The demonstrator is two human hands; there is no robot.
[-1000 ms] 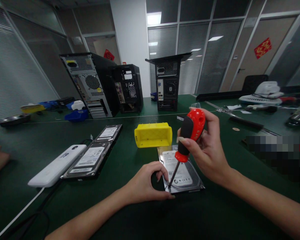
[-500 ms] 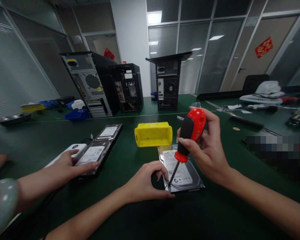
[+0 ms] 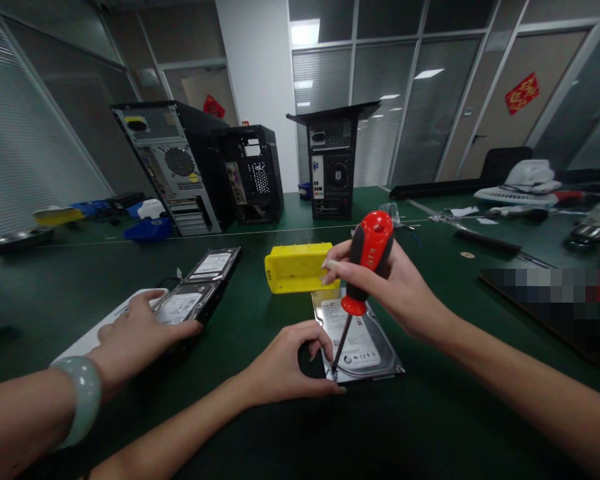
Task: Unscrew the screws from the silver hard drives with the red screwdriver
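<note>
Since the earlier frame, our right hand [image 3: 395,287] has turned about the red-and-black, bulb-handled screwdriver [image 3: 356,301], its fingertips now left of the handle, while another person's hand [image 3: 145,327] has reached further in at lower left. We grip that handle, loosely it seems; its steel shaft slants to the lower-left corner of the flat silver metal hard drive [image 3: 359,345], just below and right of the frame's centre. Our left hand [image 3: 280,370] holds that corner between thumb and bent fingers. We see 2 risks: leaning off-axis, the tip could slip and jab those fingers; our right fingertips, overlapping the open yellow plastic bin [image 3: 295,275], could nudge it.
</note>
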